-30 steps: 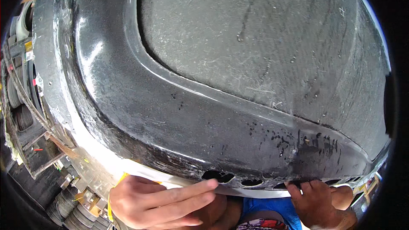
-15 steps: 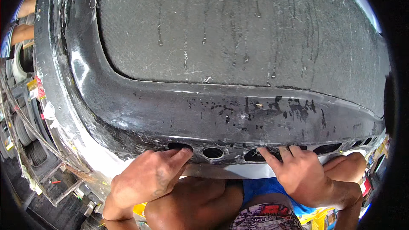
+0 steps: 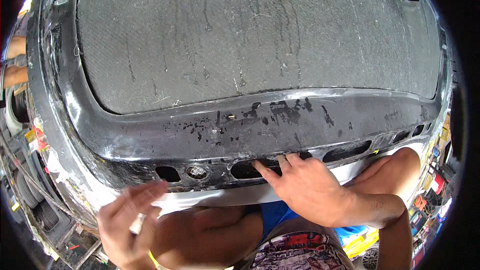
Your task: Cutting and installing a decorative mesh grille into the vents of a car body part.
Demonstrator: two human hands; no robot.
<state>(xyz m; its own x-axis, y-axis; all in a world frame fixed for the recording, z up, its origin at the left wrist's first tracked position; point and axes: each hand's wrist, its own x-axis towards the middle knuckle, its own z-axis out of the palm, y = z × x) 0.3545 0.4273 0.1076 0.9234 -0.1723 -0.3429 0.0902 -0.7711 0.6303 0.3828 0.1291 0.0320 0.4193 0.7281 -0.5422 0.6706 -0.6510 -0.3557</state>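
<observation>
Rests right hand (image 3: 311, 187) at long slot (image 3: 244, 171) of black panel (image 3: 250, 142), perhaps to steady it, with unclear grip. Holds left hand (image 3: 118, 225) apart, too blurred to tell whether gripping.

The left hand (image 3: 127, 222), at the dark slot (image 3: 167, 173) half a second ago, has pulled back, leaving the slot just beyond it

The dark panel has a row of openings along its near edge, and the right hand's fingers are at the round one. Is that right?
Not quite: the head view shows the right hand with its fingers at a long opening, not the round opening. The dark panel does have that row.
</observation>
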